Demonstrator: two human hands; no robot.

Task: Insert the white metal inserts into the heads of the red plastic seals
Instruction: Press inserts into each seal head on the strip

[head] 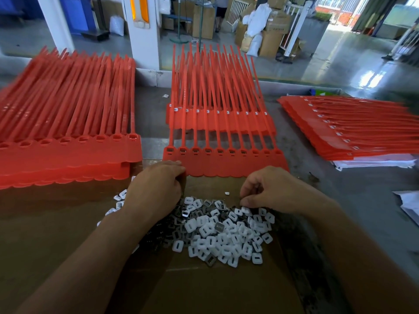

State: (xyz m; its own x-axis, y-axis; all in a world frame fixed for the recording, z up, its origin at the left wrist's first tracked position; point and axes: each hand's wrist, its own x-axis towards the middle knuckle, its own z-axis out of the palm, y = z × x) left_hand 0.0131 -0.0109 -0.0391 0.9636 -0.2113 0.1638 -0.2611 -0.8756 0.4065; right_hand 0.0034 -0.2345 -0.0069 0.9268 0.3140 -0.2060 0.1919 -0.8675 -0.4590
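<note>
A pile of white inserts (226, 236) lies on brown cardboard (204, 286) in front of me. Just beyond it a strip of red seals (224, 164) lies with its heads in a row, dark slots showing in them. My left hand (156, 189) hovers with curled fingers over the pile's left edge, near the strip's left corner; whether it holds anything is hidden. My right hand (269, 189) has its fingertips curled down at the pile's upper right, pinching at an insert (245, 209).
A thick stack of red seals (68, 141) with empty heads sits at the left. Another stack (353, 132) lies at the right on white sheets. A second strip (217, 118) lies behind the middle one. The grey table edge is at the back.
</note>
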